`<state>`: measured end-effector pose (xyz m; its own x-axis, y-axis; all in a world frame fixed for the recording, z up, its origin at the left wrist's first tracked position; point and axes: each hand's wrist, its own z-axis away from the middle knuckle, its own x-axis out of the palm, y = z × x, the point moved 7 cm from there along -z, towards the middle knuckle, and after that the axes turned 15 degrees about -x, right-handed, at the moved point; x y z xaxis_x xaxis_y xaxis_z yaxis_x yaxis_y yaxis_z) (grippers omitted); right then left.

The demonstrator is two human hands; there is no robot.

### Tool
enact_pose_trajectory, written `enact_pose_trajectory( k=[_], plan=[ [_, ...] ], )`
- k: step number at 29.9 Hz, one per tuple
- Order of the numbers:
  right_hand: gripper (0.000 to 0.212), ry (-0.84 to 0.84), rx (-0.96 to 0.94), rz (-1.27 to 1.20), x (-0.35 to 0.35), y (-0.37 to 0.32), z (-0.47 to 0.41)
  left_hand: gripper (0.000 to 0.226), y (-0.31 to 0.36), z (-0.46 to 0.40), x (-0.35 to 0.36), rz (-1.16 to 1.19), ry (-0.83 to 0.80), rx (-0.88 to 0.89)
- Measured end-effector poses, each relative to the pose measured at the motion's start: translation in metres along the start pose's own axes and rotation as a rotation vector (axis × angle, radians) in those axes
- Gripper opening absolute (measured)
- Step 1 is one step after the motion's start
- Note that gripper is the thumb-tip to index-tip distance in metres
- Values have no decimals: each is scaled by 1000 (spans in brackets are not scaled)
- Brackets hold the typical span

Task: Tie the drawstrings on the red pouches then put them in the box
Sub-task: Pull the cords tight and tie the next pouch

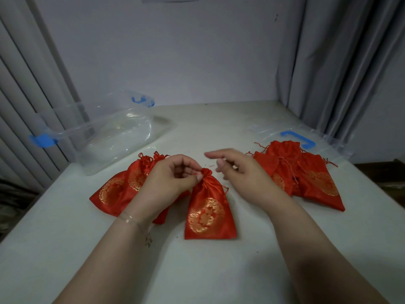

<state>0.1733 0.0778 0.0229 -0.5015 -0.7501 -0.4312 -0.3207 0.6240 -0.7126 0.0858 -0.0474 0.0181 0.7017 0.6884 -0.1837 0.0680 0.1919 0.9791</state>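
A red pouch with a gold flower print [208, 212] lies flat in the middle of the table, its neck gathered tight. My left hand [173, 176] pinches the pouch's neck and drawstring at its top. My right hand [236, 170] hovers just right of the neck with its fingers loosely spread; I cannot tell whether a string runs between them. A pile of red pouches [118, 191] lies under my left hand. Another pile of red pouches [306, 176] lies to the right. A clear plastic box with blue clips [105, 132] stands at the back left.
The box's clear lid with a blue handle [298, 137] lies flat at the back right, partly under the right pile. Grey curtains [341, 62] hang on both sides. The white table [197, 270] ends at its left edge near the box.
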Motion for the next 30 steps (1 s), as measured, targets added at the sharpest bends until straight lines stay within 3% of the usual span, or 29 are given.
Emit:
enact_pose_trajectory(
  k=[3, 6, 8, 11, 18, 25, 28, 30],
  plan=[
    [23, -167, 75, 57, 22, 10, 3, 13, 3, 2, 6, -52, -23, 58],
    [8, -99, 161, 65, 15, 16, 4, 13, 3, 1, 4, -60, 4, 71],
    [10, -60, 190, 31, 12, 15, 5, 13, 3, 1, 2, -84, 48, 67],
    [18, -36, 143, 97, 15, 7, 6, 17, 3, 2, -1, -178, 149, 85],
    [9, -73, -53, 291, 18, -18, 5, 15, 5, 2, 0, -464, 235, 154],
    [26, 137, 132, 46, 3, 5, 4, 11, 19, 12, 13, -635, 274, 453],
    [13, 125, 178, -247, 7, 6, 3, 6, 23, 17, 13, -662, 321, 562],
    [18, 92, 197, -322, 8, 8, 5, 5, 24, 19, 14, -676, 341, 603]
  ],
)
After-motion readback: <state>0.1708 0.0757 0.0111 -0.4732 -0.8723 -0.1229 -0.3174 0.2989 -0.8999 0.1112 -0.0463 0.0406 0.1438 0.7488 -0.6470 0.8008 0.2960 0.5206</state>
